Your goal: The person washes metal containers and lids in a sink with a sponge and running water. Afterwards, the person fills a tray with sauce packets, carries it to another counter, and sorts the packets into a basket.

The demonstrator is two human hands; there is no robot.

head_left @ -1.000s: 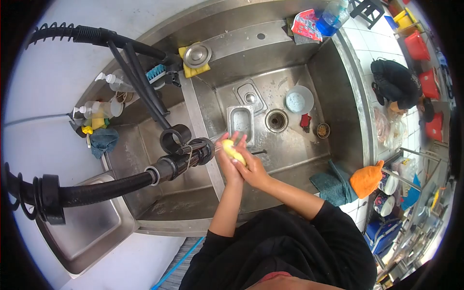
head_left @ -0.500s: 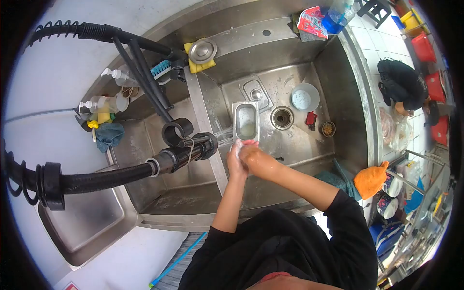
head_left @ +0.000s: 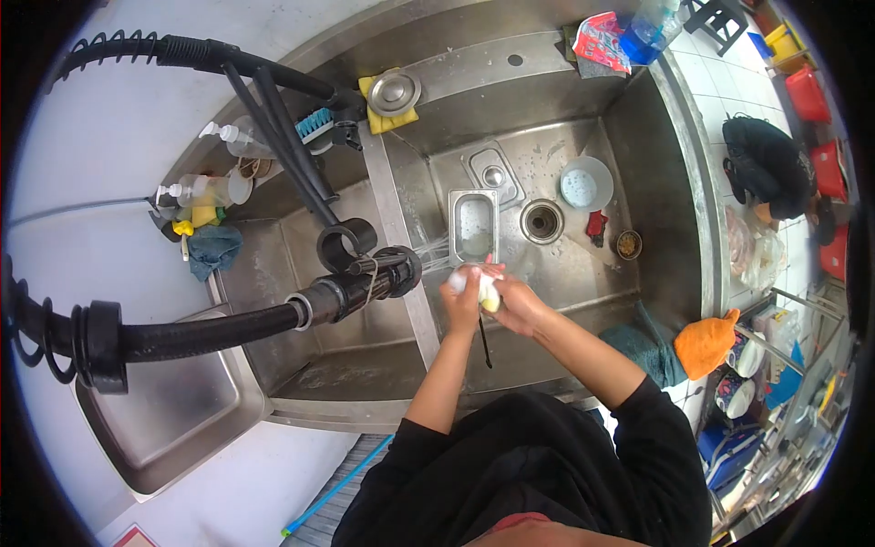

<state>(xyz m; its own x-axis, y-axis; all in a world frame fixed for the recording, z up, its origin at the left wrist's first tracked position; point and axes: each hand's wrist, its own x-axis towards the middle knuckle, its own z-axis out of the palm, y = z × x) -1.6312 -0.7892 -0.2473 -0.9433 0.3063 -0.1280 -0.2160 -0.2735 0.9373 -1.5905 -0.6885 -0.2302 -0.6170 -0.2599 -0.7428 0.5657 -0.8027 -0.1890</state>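
My left hand [head_left: 462,299] and my right hand [head_left: 518,305] are both closed on a soft white-and-yellow thing [head_left: 489,297]; whether it is a sponge or a cloth I cannot tell. A thin dark strip [head_left: 486,345] shows just below my hands. Right beyond my fingers stands a rectangular metal pan [head_left: 475,195] with some water in it, inside the steel sink [head_left: 583,273]. Water streams from the black spray nozzle [head_left: 401,271] toward the pan and my hands.
Around the drain [head_left: 542,221] lie a metal lid [head_left: 493,175], a pale round bowl [head_left: 586,182], a red-and-black item [head_left: 596,228] and a small bowl of scraps [head_left: 629,244]. Cloths, one orange [head_left: 706,345], hang over the near right edge. A person [head_left: 770,166] crouches to the right.
My hands have parted slightly, and the white-and-yellow thing between them now shows more. The dark strip now appears below my hands. The whole view has shifted a little to the right.
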